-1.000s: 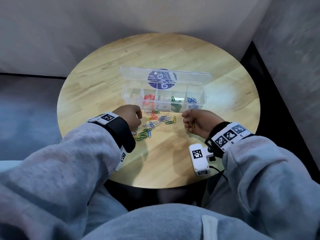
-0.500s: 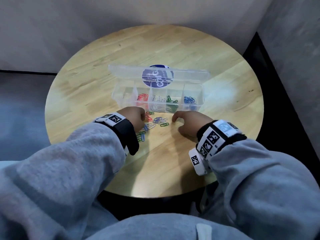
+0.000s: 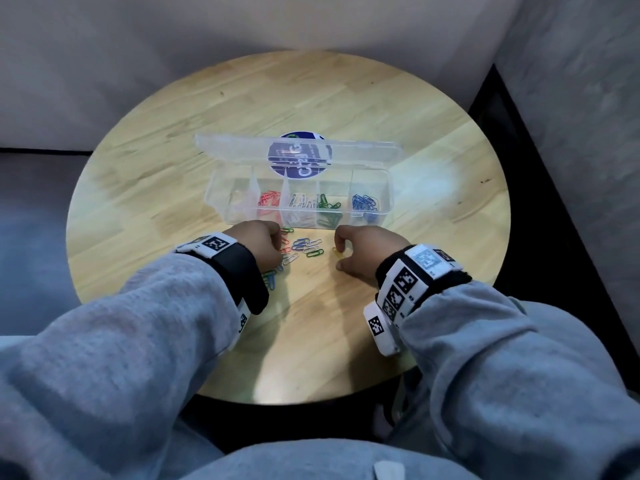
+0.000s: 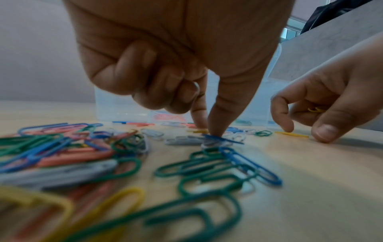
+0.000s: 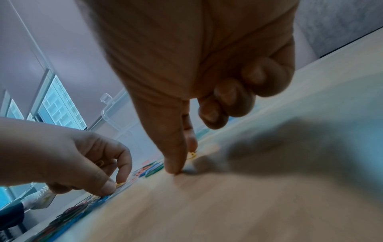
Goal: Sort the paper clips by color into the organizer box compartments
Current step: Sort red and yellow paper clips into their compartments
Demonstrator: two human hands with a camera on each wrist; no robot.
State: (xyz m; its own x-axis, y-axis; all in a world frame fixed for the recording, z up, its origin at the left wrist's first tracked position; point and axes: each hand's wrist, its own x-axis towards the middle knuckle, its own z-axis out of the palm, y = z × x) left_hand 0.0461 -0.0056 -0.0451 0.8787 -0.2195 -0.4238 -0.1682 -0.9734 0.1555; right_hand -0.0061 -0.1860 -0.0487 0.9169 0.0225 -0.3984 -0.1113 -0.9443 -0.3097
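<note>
Currently, picking continues: left hand pinches at the clips on the surface; right hand pinches a yellow clip before the box. Next, likely lift it to the vacant compartment.

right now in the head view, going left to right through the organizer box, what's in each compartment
In the organizer box: a leftmost compartment where no clips show, then red clips, white clips, green clips, blue clips.
</note>
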